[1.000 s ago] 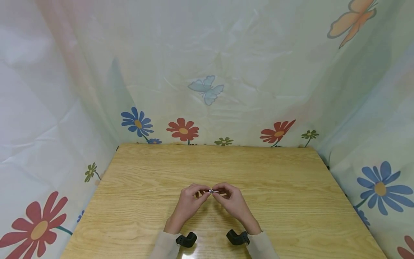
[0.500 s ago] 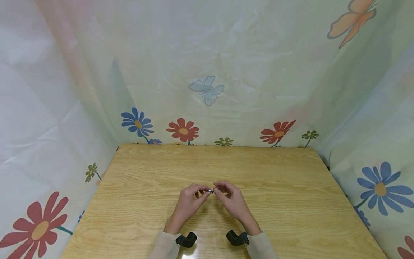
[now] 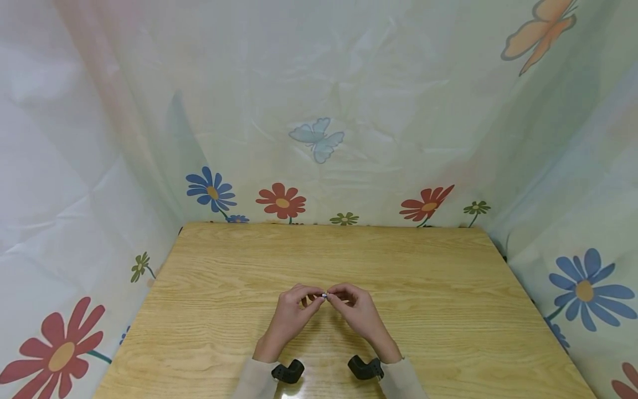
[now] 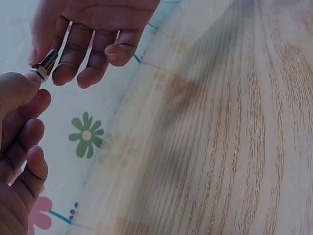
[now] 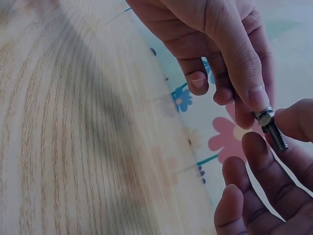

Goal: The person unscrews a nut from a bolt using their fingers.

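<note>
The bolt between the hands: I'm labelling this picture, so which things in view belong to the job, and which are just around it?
In the job:
bolt
left hand, holding it
right hand, fingers at its threaded end

Just around:
table
flowered curtain
wrist cameras

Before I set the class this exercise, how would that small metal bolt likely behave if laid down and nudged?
The bolt should stay stiff, since it looks like solid metal. It may roll in a curve, because one end is wider than the round shank. The ridged thread probably makes it less slippery than a smooth rod.
</note>
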Tool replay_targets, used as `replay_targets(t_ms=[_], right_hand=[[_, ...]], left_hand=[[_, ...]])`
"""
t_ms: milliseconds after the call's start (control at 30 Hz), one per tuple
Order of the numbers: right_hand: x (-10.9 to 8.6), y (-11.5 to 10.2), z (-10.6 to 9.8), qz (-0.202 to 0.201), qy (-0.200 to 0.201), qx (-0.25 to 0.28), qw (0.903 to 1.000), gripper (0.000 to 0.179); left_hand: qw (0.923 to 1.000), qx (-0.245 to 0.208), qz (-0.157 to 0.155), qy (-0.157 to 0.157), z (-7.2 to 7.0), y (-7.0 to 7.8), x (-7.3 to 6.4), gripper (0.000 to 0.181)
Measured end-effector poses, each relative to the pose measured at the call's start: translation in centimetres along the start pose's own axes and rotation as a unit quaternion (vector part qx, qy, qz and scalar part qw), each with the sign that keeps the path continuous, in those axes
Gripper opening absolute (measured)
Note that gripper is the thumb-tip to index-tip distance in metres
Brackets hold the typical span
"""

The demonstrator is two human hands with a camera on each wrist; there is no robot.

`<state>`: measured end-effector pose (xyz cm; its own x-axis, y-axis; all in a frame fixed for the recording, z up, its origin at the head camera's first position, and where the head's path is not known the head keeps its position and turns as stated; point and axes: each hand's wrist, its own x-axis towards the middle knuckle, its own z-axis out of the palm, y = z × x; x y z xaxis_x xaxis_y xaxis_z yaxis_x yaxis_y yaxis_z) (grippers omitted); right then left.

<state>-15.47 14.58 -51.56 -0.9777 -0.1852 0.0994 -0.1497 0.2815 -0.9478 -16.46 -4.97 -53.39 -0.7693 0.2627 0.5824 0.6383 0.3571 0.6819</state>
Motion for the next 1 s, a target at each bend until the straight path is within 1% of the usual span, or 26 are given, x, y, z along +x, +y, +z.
replay_targets(t_ms=[233,367,533,633,733,833,1000], right_hand=[[0.06,0.09,0.02,-0.015,-0.01,0.014,0.9997,0.016],[0.12,0.21,0.06,-0.02,-0.011,0.011,0.9997,0.016],[0.13,0.13,0.07,-0.026,-0.012,0.02,0.9994,0.023],[0.13,0.05,0.09,-0.02,-0.006,0.026,0.9994,0.027],[0.15,0.0,0.17,-0.007,0.008,0.02,0.9998,0.028],[0.12,0.01,0.25,0.005,0.02,0.01,0.9997,0.027],[0.08,0.1,0.28,-0.002,0.016,-0.006,0.9998,0.02]], left_hand=[[1.0,0.005,0.0,0.001,0.1,-0.37,-0.12,0.011],[1.0,0.004,-0.002,0.002,0.05,-0.36,-0.13,0.01],[1.0,0.004,-0.002,0.008,0.07,-0.5,-0.18,0.011],[1.0,0.003,-0.003,0.009,0.08,-0.56,-0.19,0.011],[0.9999,-0.002,-0.002,0.01,0.08,-0.61,-0.18,0.011],[0.9999,-0.003,-0.002,0.009,0.04,-0.62,-0.15,0.011],[1.0,0.0,0.004,0.007,-0.01,-0.53,-0.11,0.011]])
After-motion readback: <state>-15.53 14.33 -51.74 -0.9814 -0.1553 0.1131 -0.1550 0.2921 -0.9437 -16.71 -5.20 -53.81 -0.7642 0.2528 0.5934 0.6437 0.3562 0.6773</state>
